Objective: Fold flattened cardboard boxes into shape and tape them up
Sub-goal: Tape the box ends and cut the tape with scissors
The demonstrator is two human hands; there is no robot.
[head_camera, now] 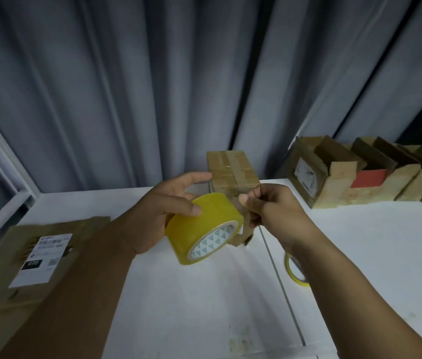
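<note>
Grey curtains back the white table [204, 301]: one taped box [232, 171] at its far edge — a flattened box [5, 257] waits at the left edge. Left hand [168, 203] grips the tape roll [199, 226], right hand [273, 208] pinches its end.

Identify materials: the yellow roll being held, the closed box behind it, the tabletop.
Tape roll: translucent yellowish plastic film, glossy, wound on a white printed core, likely card. Closed box: brown cardboard, matte, with shiny clear tape strips over its seams. Tabletop: smooth white, faintly reflective surface; laminate or painted board, cannot tell which.
</note>
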